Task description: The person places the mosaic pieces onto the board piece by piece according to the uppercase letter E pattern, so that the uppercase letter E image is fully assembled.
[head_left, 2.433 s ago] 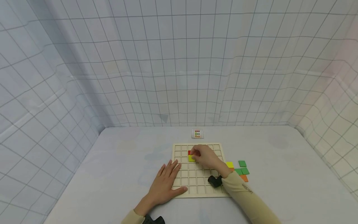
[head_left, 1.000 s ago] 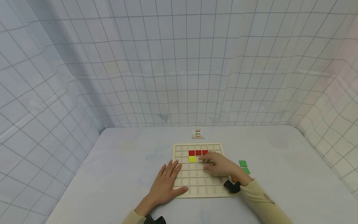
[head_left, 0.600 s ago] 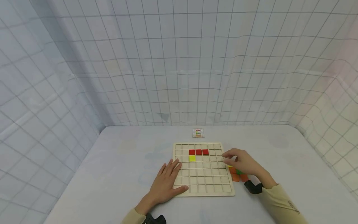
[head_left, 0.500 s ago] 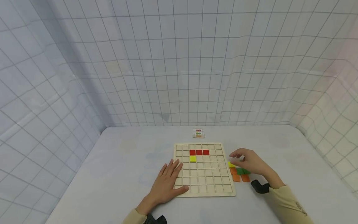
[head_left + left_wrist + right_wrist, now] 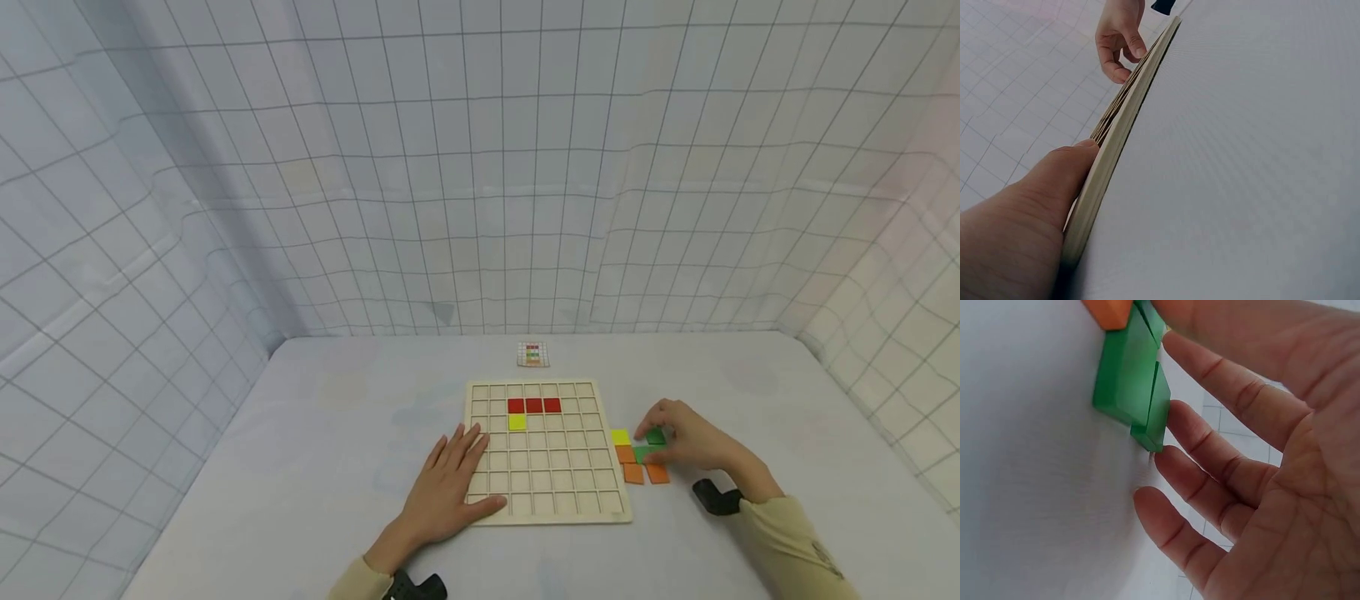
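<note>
My left hand (image 5: pixel 446 487) lies flat with spread fingers on the left side of a pale gridded board (image 5: pixel 555 482). In the left wrist view its thumb (image 5: pixel 1054 181) rests over the board's edge. Right of the board, my right hand (image 5: pixel 693 437) reaches down over green square tiles (image 5: pixel 656 436), thumb and fingers apart around them. The right wrist view has these fingers (image 5: pixel 1197 434) loosely bent beside the green tiles (image 5: pixel 1125 375); the thumb's tip is cut off there. Three red tiles (image 5: pixel 534 406) form a row on the board, with a yellow tile (image 5: pixel 517 422) below the leftmost.
Beside the board's right edge lie a loose yellow tile (image 5: pixel 620 437) and several orange tiles (image 5: pixel 633 473). A small card (image 5: pixel 533 354) with a coloured grid pattern lies behind the board. White gridded curtains (image 5: pixel 480 250) surround the white table (image 5: pixel 337 417).
My right hand has left the board, after placing the yellow tile below the red row, and moved right to the green tiles. The left hand stays put.
</note>
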`<action>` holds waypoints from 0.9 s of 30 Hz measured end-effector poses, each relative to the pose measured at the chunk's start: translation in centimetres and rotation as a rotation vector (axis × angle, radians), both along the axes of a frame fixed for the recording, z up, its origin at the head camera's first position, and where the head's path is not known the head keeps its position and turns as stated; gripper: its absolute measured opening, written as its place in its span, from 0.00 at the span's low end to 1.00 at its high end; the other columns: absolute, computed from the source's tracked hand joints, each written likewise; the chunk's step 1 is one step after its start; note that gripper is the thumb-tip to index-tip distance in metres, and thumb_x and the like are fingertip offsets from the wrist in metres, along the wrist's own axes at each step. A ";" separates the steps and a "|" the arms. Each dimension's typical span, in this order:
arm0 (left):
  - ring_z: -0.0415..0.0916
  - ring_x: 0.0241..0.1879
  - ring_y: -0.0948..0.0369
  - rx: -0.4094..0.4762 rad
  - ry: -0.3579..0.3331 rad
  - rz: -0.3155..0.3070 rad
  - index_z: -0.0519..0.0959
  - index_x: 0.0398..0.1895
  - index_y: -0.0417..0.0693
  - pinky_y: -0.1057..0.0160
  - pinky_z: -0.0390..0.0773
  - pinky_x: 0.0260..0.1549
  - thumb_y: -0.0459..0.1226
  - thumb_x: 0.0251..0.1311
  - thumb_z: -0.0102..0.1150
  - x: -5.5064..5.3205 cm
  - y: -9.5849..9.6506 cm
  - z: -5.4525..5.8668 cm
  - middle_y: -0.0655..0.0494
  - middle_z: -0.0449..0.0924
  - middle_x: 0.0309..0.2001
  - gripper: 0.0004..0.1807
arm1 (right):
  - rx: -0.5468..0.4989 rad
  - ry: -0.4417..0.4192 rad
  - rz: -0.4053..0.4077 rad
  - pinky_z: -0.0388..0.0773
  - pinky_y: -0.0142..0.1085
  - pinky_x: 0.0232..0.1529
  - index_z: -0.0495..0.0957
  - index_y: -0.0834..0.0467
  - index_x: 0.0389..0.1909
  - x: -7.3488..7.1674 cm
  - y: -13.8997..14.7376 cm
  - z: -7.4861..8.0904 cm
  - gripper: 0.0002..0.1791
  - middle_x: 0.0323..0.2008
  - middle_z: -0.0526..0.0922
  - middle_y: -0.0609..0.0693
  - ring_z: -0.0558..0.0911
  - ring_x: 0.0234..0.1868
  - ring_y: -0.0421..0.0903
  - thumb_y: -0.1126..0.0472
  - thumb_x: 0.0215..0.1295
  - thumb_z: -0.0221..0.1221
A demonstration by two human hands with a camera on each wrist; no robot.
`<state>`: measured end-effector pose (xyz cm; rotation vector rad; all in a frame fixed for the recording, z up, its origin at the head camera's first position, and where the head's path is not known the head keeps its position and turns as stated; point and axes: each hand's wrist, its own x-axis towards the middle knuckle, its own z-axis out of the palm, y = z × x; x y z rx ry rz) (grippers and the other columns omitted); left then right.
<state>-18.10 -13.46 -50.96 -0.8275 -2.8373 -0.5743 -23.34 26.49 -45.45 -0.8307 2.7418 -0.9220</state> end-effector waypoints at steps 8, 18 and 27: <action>0.37 0.73 0.53 0.000 0.009 -0.005 0.53 0.74 0.47 0.50 0.38 0.67 0.67 0.59 0.44 0.1 0.0 0.1 0.51 0.47 0.74 0.48 | -0.004 0.059 -0.009 0.72 0.42 0.40 0.81 0.55 0.34 -0.9 -0.1 -0.5 0.08 0.36 0.76 0.45 0.72 0.39 0.47 0.61 0.54 0.69; 0.41 0.72 0.50 0.014 0.050 -0.021 0.55 0.73 0.44 0.47 0.43 0.66 0.66 0.60 0.45 0.1 0.0 -0.2 0.48 0.50 0.73 0.47 | 0.036 0.086 -0.148 0.71 0.38 0.31 0.81 0.61 0.36 -1.6 -0.9 -0.6 0.06 0.32 0.76 0.45 0.70 0.30 0.43 0.66 0.57 0.66; 0.41 0.72 0.51 0.009 0.046 -0.017 0.55 0.73 0.44 0.48 0.43 0.67 0.66 0.60 0.45 0.2 0.0 0.0 0.49 0.50 0.73 0.47 | 0.026 0.001 -0.190 0.73 0.40 0.34 0.75 0.59 0.34 -1.7 -1.6 -0.3 0.07 0.32 0.76 0.47 0.73 0.33 0.45 0.68 0.58 0.64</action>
